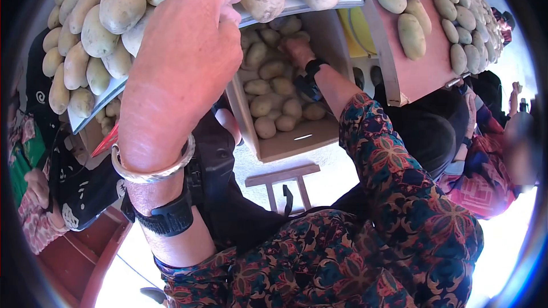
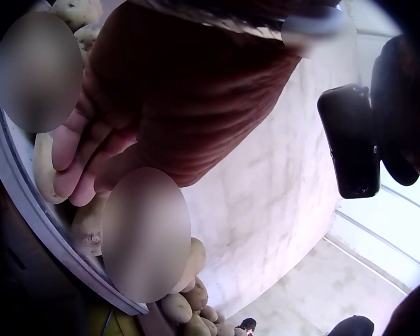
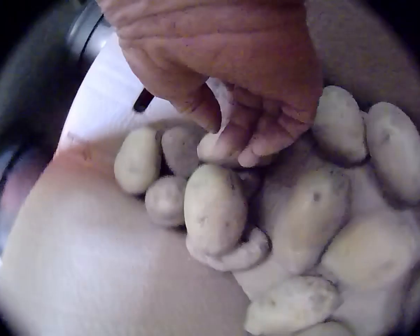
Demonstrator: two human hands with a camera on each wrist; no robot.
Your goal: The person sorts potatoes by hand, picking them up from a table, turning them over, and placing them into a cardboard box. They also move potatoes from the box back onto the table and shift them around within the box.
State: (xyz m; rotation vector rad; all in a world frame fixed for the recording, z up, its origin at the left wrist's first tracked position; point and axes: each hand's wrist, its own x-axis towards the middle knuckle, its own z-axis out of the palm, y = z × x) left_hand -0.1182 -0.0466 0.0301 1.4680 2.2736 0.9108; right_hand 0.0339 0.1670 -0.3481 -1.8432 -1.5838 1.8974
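Pale potatoes [image 1: 273,96] fill an open box [image 1: 297,144], where the outstretched right hand [image 1: 297,51] reaches down and its curled fingers [image 3: 255,136] pinch one small potato [image 3: 217,148] in their grip. Raised high, the left hand [image 1: 188,51] curls its fingers [image 2: 73,157] over the rim of a metal tray [image 1: 114,88] heaped with potatoes.

Below you stands a small wooden stool [image 1: 283,178] on the pale floor [image 1: 337,171]. To your far right a pink sloping board [image 1: 425,63] carries rows of potatoes. Behind it you can see a yellow panel [image 1: 355,29]. At lower left you have a red wooden bench [image 1: 80,256]. A person in a pink patterned garment [image 1: 485,185] sits at the right edge.
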